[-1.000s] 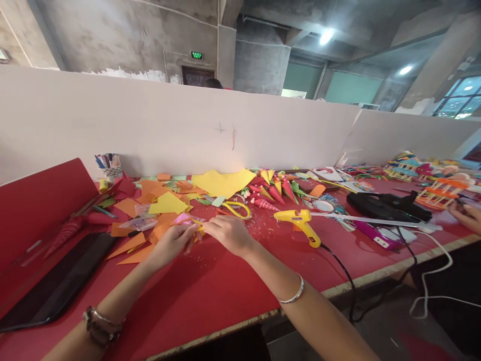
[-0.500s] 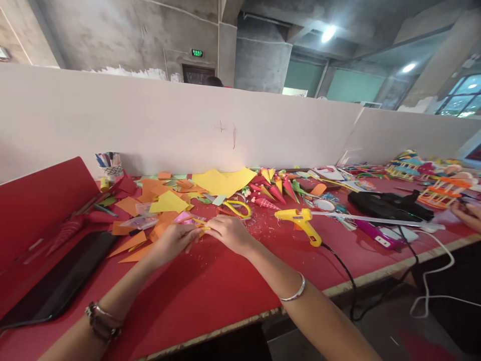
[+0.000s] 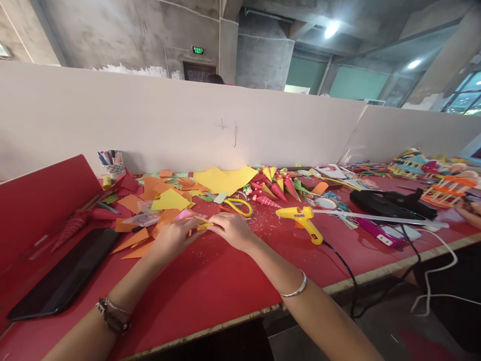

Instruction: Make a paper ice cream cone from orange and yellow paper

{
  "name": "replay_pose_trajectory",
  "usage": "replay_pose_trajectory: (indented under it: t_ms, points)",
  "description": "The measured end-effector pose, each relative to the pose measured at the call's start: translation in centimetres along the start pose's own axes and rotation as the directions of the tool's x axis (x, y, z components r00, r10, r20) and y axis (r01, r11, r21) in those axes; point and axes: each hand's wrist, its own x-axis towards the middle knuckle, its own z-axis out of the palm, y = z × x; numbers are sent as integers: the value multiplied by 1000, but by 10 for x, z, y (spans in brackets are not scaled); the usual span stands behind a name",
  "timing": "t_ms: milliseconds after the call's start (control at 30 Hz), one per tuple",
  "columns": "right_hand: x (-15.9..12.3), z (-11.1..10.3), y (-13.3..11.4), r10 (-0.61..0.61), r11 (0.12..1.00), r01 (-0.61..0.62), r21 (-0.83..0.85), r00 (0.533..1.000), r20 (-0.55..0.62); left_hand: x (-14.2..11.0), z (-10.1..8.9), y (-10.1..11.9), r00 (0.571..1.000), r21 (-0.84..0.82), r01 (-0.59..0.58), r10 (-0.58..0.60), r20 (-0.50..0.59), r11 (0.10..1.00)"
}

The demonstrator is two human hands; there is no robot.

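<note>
We pinch one small yellow piece (image 3: 205,226) between our left hand (image 3: 171,240) and right hand (image 3: 233,231), one yellow glue gun (image 3: 302,219) at right, one pen cup (image 3: 115,169) farther back

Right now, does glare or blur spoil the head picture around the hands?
Head view: the ceiling light glares, but well away from the left hand and right hand; the yellow piece between them looks soft, fine detail lost; the co-worker's hand at the right edge looks blurred.

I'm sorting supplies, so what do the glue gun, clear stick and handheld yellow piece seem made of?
Glue gun: probably moulded plastic, smooth and evenly yellow.
Clear stick: likely glue or plastic, being smooth and translucent.
Yellow piece: perhaps paper, looking matte, but too small and covered to be sure.
</note>
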Motion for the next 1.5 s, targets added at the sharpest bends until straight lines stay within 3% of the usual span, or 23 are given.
replay_pose_trajectory:
  t_ms: [100, 167, 467, 667, 867, 1200, 1500]
  points:
    - [0, -1, -1, 25, 999, -25, -22, 1000, 2, -1, 4, -8, 993, 189, -56, 74, -87, 980]
    - [0, -2, -2, 27, 998, -26, -57, 1000, 6, -1, 6, -11, 989, 219, -74, 100, -111, 973]
    - [0, -3, 1, -37, 997, 37, -71, 999, -1, 1, 1, -1, 990, 64, -120, 124, -67, 991]
    - [1, -3, 1, -50, 992, 50, -118, 999, 5, 2, -1, 3, 999, -253, 9, 2, 44, 967]
    - [3, -5, 1, -98, 973, 95, -212, 995, -5, 2, 8, 7, 959, -601, 277, -178, 220, 750]
    - [4, -3, 0, -107, 956, 99, -277, 994, -12, 5, 9, 4, 911, -696, 411, -281, 301, 588]
    - [4, -2, 1, -69, 978, 67, -196, 998, -4, 6, 15, 1, 900, -721, 433, -296, 318, 541]
